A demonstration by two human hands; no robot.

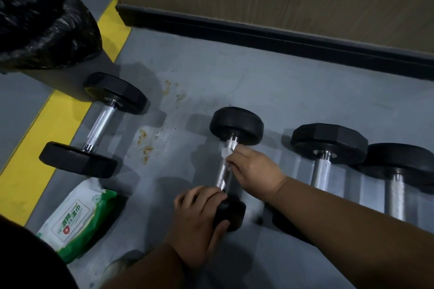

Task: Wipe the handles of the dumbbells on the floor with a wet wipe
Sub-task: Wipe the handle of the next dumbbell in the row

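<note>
**Ben:** Head view shows four dumbbells on the grey floor. Which one is getting cleaned?

**Mia:** The second dumbbell from the left. The right hand pinches a white wet wipe against the far end of its shiny handle, just under the far black weight.

**Ben:** And the other hand?

**Mia:** The left hand curls over the near black weight and holds it so it cannot roll.

**Ben:** How do you wipe it well?

**Mia:** I think you wrap the wipe all the way round the bar. Then you slide it slowly toward the near weight and twist a bit, so the bumpy part gets clean too. Keep the left hand firm.

**Ben:** What about the rest?

**Mia:** The left dumbbell lies well apart, near the yellow line. Two more dumbbells wait on the right, close together. The pack of wipes lies near the left hand, so a fresh wipe is easy to get.
</note>
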